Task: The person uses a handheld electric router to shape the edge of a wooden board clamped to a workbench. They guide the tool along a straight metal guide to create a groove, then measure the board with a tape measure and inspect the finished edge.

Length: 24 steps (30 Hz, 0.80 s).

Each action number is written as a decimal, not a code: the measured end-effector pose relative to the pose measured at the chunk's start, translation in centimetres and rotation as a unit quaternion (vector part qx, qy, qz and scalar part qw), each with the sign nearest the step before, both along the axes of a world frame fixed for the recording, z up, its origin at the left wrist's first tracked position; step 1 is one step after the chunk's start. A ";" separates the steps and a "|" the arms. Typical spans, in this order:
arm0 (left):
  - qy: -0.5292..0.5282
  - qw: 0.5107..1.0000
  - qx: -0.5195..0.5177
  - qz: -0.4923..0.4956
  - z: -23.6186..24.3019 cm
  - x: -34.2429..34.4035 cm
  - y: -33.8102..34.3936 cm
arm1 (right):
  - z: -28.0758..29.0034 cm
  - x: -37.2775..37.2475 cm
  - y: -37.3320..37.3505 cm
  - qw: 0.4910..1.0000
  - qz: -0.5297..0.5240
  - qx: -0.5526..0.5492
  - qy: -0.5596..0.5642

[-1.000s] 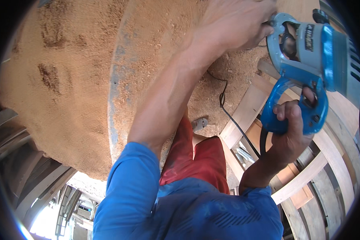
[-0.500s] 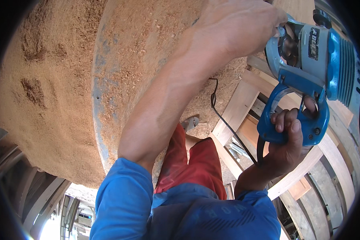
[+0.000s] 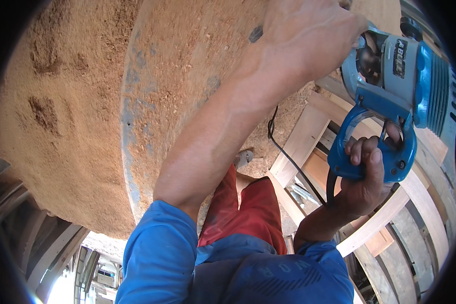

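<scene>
My right hand (image 3: 367,164) is wrapped around the looped rear handle of a blue and grey handheld router (image 3: 397,63), fingers through the loop near the trigger. The router is tilted on its side, ribbed motor housing toward the right rim. My left hand (image 3: 321,38) reaches across from the left and is closed at the router's open base, next to the bit area; most of its fingers are hidden behind the hand. A black power cord (image 3: 299,175) runs from the handle toward the floor. The workpiece beneath the base cannot be made out.
A worn, grey-edged board (image 3: 129,124) strewn with wood shavings lies at my left, beside a large heap of sawdust (image 3: 61,152). Wooden frames and planks (image 3: 377,215) are stacked at the right. More timber (image 3: 45,248) stands at the lower left.
My left hand and forearm have shifted slightly right, uncovering a dark spot on the board. The router and my right hand have barely moved; both grips look the same.
</scene>
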State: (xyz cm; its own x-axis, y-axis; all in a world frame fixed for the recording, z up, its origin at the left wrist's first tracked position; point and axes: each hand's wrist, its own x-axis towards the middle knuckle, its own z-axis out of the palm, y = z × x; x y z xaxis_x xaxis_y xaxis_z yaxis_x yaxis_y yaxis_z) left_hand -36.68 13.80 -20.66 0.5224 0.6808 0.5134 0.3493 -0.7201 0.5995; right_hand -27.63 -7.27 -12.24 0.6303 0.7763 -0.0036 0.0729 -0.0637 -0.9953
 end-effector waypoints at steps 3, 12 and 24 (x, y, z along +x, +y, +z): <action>0.004 1.000 -0.020 -0.010 0.3 -0.4 0.0 | -0.1 0.1 0.2 1.000 -0.004 -0.003 0.004; 0.022 0.997 -0.035 -0.071 0.0 -1.5 1.2 | -0.3 0.3 -0.2 0.999 -0.044 0.018 0.017; 0.105 0.964 -0.076 0.232 0.7 -14.5 -7.8 | 0.1 0.4 -1.0 0.999 -0.001 -0.032 -0.013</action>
